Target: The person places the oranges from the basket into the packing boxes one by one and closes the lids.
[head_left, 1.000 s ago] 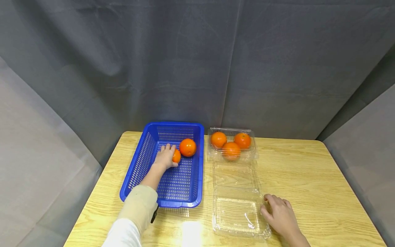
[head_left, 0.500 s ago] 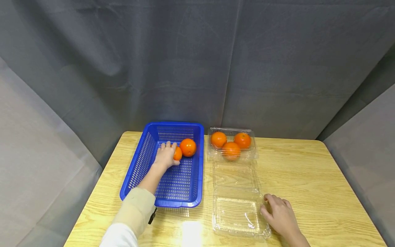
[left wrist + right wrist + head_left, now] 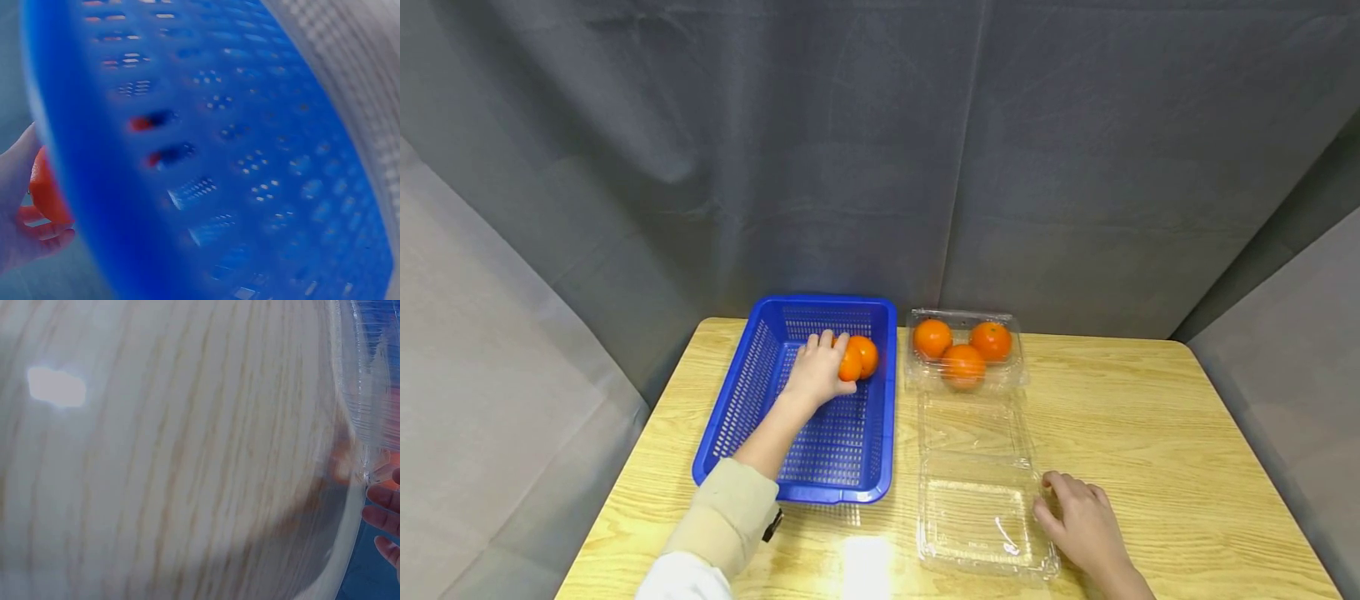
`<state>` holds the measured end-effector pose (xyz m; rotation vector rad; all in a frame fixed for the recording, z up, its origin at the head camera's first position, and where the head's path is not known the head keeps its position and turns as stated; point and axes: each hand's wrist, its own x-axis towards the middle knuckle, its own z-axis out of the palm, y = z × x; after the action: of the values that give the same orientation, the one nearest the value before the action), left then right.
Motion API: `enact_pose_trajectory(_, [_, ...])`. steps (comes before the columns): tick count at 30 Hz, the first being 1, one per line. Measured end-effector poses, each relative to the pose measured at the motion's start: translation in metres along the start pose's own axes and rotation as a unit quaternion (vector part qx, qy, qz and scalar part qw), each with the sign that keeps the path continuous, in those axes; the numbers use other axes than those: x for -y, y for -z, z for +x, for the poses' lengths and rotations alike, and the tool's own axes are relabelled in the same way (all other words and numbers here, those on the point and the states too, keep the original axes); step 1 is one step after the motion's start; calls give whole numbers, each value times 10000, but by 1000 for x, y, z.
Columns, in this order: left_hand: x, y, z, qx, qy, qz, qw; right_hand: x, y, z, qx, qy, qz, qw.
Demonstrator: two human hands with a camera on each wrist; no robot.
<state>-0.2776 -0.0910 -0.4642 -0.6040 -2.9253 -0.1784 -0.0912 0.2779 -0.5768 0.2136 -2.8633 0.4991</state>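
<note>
Inside the blue basket, my left hand grips an orange. That orange lies close against a second orange, and my fingers hide part of it. The left wrist view shows the held orange between thumb and fingers, beyond the basket's perforated wall. My right hand rests at the right edge of a clear plastic clamshell container, its fingers relaxed. Only those fingertips show in the right wrist view, beside clear plastic.
Behind the opened clamshell stands its other half or another clear container with 3 oranges; the transparent plastic makes the join hard to tell. A light wooden table carries everything. A grey curtain hangs behind, with pale panels at both sides.
My left hand has moved to the right and slightly away from me with the orange, up to the other orange in the basket. My right hand has stayed in place.
</note>
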Motion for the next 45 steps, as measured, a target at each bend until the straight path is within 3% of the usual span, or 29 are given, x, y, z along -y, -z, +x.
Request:
enact_pose_trajectory(11, [-38,25,0,-342,-593,-194,9975,4,3,1,-55,0,10,10000])
enact_pose_trajectory(20, [-69,32,-5,-492,-1175,75,9918,2,2,0,-8,-53,40,10000])
enact_pose_trajectory(34, [-119,20,-16,-291,-1874,364,9812,3,3,1,-99,-21,61,9999])
enact_pose_trajectory(45, [-154,8,-27,176,-2300,412,9722,2,2,1,-72,-40,-4,10000])
